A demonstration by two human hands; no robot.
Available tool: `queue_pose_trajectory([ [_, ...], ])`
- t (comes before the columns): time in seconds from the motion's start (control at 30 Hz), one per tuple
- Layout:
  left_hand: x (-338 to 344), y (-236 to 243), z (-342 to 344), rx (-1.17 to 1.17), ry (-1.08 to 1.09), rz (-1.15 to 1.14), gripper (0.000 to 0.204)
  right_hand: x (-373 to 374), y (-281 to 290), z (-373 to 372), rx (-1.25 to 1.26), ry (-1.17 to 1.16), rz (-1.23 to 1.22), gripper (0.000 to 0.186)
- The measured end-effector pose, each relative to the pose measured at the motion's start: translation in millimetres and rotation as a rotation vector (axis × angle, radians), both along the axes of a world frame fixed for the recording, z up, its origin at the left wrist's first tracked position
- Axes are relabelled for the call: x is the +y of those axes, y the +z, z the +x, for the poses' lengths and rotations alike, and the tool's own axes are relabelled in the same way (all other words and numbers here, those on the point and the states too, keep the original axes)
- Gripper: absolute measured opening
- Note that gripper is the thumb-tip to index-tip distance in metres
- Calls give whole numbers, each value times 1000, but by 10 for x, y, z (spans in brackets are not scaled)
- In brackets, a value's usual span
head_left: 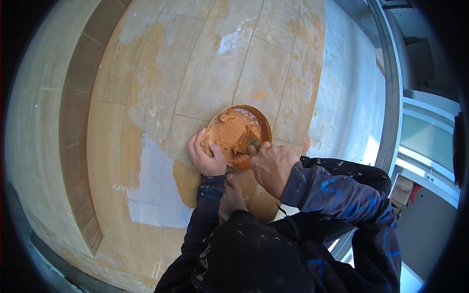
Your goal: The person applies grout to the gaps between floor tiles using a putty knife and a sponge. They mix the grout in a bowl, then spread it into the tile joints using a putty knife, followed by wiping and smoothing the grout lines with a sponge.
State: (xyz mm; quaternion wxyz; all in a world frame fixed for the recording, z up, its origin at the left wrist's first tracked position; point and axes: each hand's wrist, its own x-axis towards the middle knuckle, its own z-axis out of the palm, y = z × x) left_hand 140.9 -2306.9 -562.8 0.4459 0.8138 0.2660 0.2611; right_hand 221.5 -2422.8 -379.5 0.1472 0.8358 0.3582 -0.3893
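Observation:
A round bowl [268, 128] with a brownish-orange rim stands in the middle of the view. Thick orange paste [228, 133] fills much of it, with a rough, stirred surface. My left hand [209, 157] is closed on the bowl's left side, the thumb over the rim and the fingers along the outer wall. At the lower right, my right hand [276, 168] is wrapped round a short tool [253, 141] smeared with paste. The tool's working end sits in the paste, so its exact kind is hidden.
Wood-look floor tiles [205, 73] carry pale smears and a large whitish patch [159, 180] left of my arm. My bare foot [231, 198] is close below the bowl. A brown strip [73, 122] runs along the left; a metal frame [393, 93] borders the right.

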Motion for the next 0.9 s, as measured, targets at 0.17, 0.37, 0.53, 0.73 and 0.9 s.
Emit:
queue_pose_trajectory([
  [0.17, 30, -18, -19, -43, -36, -15, 35, -292, 158, 291, -61, 1, 223, 25],
  [0.37, 22, -1, -27, -49, -38, -34, 36, -79, 126, 613, -91, -29, 218, 19],
  [0.53, 29, -91, -75, -33, -70, 2, 36, 284, -87, 982, 121, -39, 201, 17],
  [0.73, 13, -105, -60, -38, -70, -26, 36, 576, -159, 739, 163, 22, 193, 19],
  [0.9, 18, -92, -59, -46, -7, -20, 36, 401, -158, 35, -72, 5, 120, 43],
])
